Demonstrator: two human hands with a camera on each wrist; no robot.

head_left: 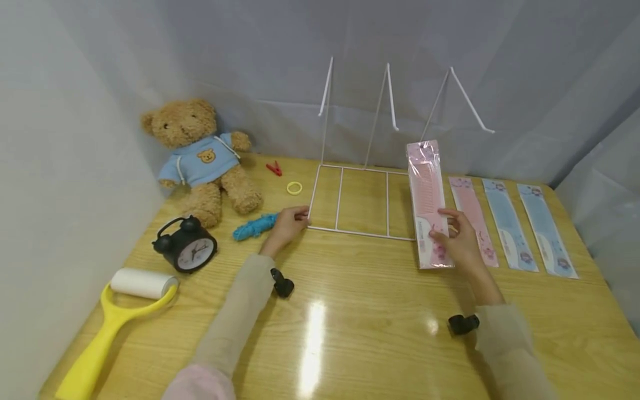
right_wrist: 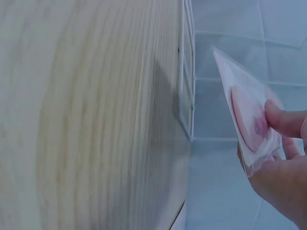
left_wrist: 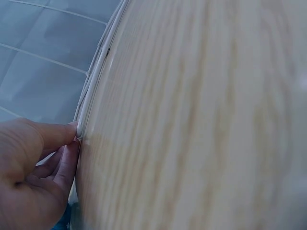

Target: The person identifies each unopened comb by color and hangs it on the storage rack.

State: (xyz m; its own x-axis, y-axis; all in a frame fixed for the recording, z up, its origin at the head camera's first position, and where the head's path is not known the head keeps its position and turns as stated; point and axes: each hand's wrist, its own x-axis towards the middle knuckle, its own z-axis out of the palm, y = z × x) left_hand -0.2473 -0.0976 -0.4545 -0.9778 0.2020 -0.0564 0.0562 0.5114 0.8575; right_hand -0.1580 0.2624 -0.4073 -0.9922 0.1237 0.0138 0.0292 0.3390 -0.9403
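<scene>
Right hand [head_left: 462, 239] pinches a pink comb in a clear-fronted packet [head_left: 426, 200], thumb on the printed face and index finger along its right side; the other fingers are partly hidden behind it. Its forearm comes in from the front edge of the worktop [head_left: 365, 316], and the sleeve is cut off at the bottom of the head view. Left hand [head_left: 287, 225] holds the front left corner of a white wire rack [head_left: 362, 233] between thumb and fingers, the forearm slanting forward from the front edge. A scrap of blue behind this hand is too little to make out in the left wrist view.

Over the right end of the rack's base, which it hides, the packet is raised clear of the wood. Its long axis runs from front to back as seen from the head, the pink header end pointing toward the back edge and leaning slightly left. To its right, toward the back right corner, lie a pink packet [head_left: 475, 222] and two blue packets [head_left: 510, 225]. Small print on the held packet cannot be read
</scene>
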